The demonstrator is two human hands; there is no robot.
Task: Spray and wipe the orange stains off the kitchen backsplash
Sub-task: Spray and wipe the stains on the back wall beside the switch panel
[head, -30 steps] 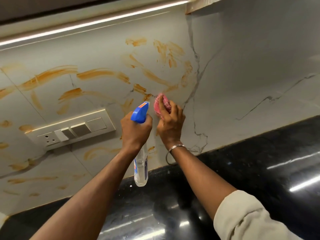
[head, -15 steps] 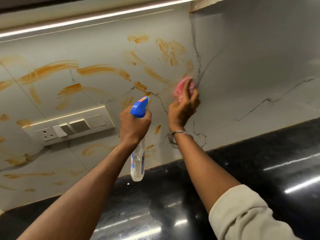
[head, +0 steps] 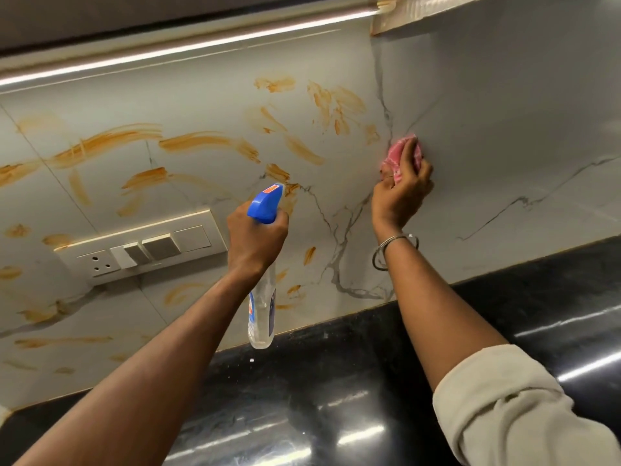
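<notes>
Orange stains smear the left and middle of the pale marble backsplash; its right part looks clean. My left hand grips the neck of a clear spray bottle with a blue trigger head, held upright in front of the wall and aimed at it. My right hand presses a bunched pink cloth against the wall beside a dark vein, to the right of the stains.
A cream switch and socket panel is set into the wall at the left. A glossy black countertop runs below. A light strip and cabinet underside sit above the backsplash.
My right hand has wiped the pink cloth up and to the right, from just beside the spray head to the dark vein. The left hand and bottle have stayed roughly where they were.
</notes>
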